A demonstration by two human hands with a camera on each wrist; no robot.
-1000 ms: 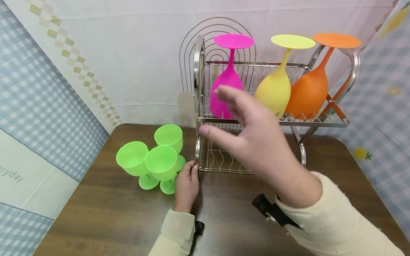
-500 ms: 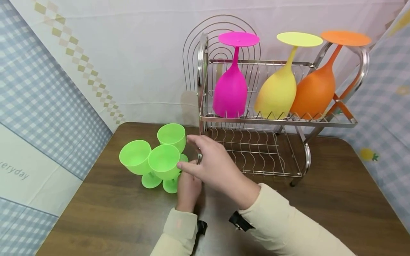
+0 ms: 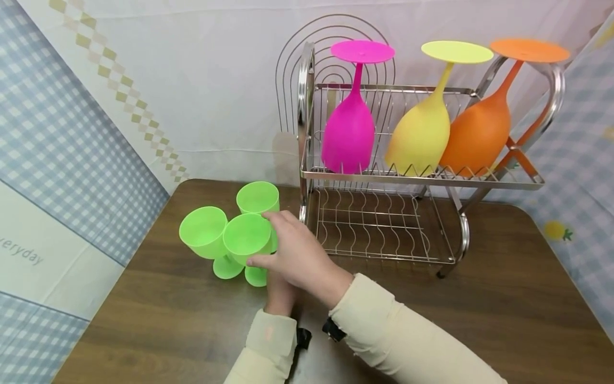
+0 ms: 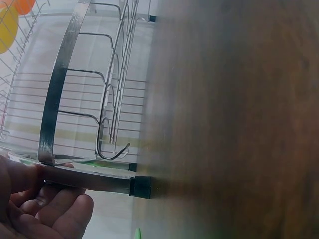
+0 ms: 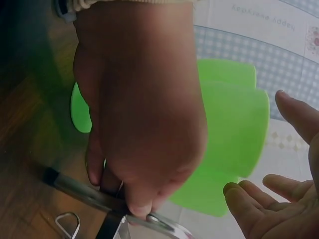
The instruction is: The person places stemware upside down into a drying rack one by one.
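My left hand (image 4: 42,206) grips the front left leg of a metal dish rack (image 3: 379,181), with the thumb and fingers around the leg. In the head view the right hand (image 3: 298,250) crosses over it and hides most of it. That right hand is spread beside the nearest green goblet (image 3: 245,237), thumb and fingers apart around the right side of its bowl. Seen from the right wrist, a gap shows between its fingertips and the goblets. Two more upright green goblets stand close by, one at left (image 3: 203,232) and one behind (image 3: 259,196).
Upside down on the rack's upper tier stand a magenta goblet (image 3: 349,133), a yellow goblet (image 3: 419,136) and an orange goblet (image 3: 479,133). The lower tier (image 3: 369,226) is wire. Cloth (image 3: 216,96) hangs behind the wooden table (image 3: 158,325).
My right hand has moved left and down from in front of the rack to the nearest green goblet. The left hand stays at the rack's leg. The view has shifted slightly.
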